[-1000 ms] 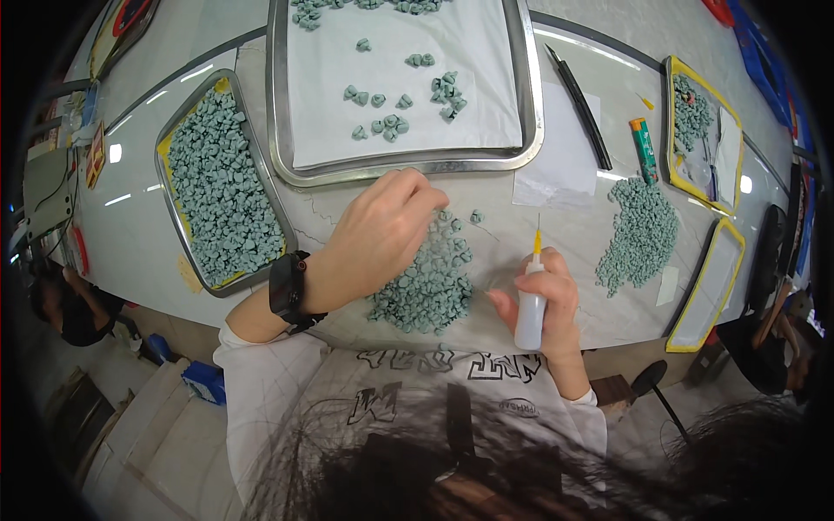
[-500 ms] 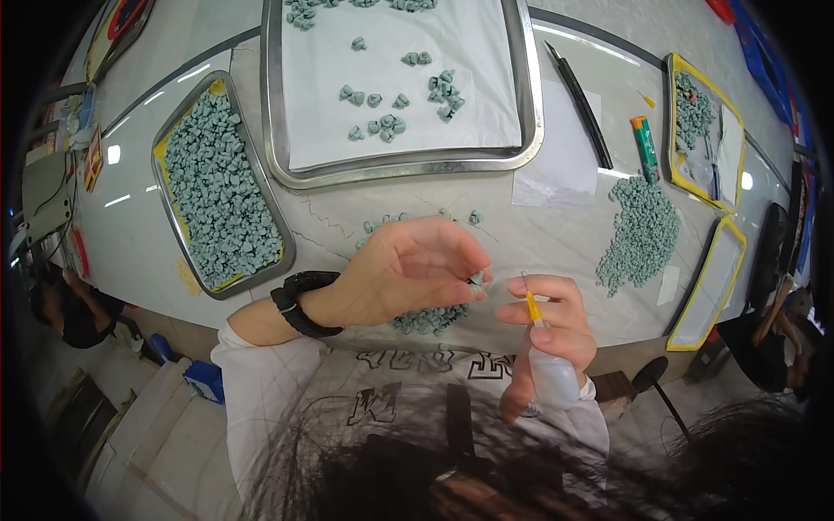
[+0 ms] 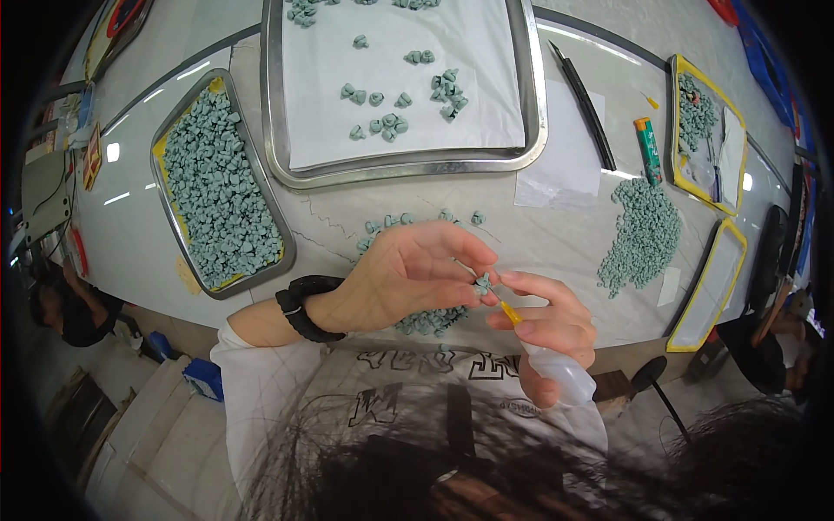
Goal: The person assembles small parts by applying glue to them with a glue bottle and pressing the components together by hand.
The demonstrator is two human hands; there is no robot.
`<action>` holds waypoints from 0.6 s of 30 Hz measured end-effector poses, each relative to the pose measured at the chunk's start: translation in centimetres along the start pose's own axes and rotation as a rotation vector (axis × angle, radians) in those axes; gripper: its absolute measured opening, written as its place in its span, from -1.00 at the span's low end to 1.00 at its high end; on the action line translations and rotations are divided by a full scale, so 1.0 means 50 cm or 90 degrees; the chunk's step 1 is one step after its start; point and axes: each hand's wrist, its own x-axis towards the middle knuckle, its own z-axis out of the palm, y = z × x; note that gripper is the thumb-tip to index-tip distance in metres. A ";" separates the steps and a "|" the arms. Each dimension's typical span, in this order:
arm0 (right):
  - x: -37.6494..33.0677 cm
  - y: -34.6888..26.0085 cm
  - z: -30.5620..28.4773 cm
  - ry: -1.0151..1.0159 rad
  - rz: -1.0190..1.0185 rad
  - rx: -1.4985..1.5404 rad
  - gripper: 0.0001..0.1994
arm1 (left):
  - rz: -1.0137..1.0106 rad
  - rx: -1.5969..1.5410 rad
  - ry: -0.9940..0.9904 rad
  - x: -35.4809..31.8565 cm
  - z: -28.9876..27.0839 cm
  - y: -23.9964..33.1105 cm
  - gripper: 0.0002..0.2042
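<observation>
Over pale marble-look tabletop (image 3: 556,234), left hand (image 3: 408,278) pinches one small grey-green moulded piece (image 3: 483,282); right hand (image 3: 547,326), gripping white yellow-nozzled squeeze bottle (image 3: 547,365), should touch its tip gently, steadily.

ahead: big steel tray (image 3: 534,130) blocks | left: filled tray (image 3: 165,148) | right: bare worktop (image 3: 556,234) before pellet heap (image 3: 643,230)

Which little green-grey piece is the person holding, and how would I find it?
Start at the big steel tray lined with white paper, then come down to the two hands. The small piece is pinched in the left hand fingertips, at the bottle's yellow nozzle. Unlike the pile below, it is lifted.
</observation>
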 end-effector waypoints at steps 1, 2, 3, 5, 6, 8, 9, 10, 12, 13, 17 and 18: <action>0.000 -0.001 -0.002 -0.008 0.007 -0.007 -0.46 | 0.000 0.000 -0.001 -0.001 0.000 -0.001 -0.70; 0.001 -0.003 -0.003 -0.015 0.014 -0.013 -0.48 | -0.008 -0.012 -0.002 -0.002 0.001 -0.002 -0.69; 0.002 -0.004 -0.002 -0.015 0.014 -0.013 -0.48 | -0.015 -0.022 -0.002 -0.002 0.001 -0.003 -0.68; 0.003 -0.008 0.000 -0.009 0.034 -0.013 -0.50 | -0.005 0.000 0.001 -0.001 0.003 -0.001 -0.70; 0.005 -0.008 0.000 -0.009 0.033 -0.013 -0.50 | 0.006 0.022 0.005 -0.002 0.004 0.000 -0.71; 0.010 -0.007 0.000 -0.013 0.018 -0.016 -0.51 | 0.012 0.025 0.002 -0.003 0.002 -0.003 -0.71; 0.013 -0.008 0.000 -0.013 0.018 -0.015 -0.51 | 0.019 0.028 -0.001 -0.003 0.002 -0.005 -0.71; 0.016 -0.010 -0.001 -0.021 0.024 -0.023 -0.50 | 0.019 0.028 0.000 -0.003 0.002 -0.004 -0.71; 0.016 -0.012 0.000 -0.029 0.030 -0.032 -0.49 | 0.015 0.009 0.012 -0.002 0.002 -0.004 -0.72; 0.014 -0.015 0.003 -0.015 0.048 -0.015 -0.50 | 0.015 0.009 0.012 -0.002 0.002 -0.005 -0.72; 0.009 -0.015 0.003 0.007 0.060 0.011 -0.53 | 0.030 0.010 0.000 -0.002 0.001 -0.007 -0.73; 0.008 -0.014 0.004 0.007 0.060 0.011 -0.53 | 0.028 0.010 0.001 -0.002 0.001 -0.006 -0.73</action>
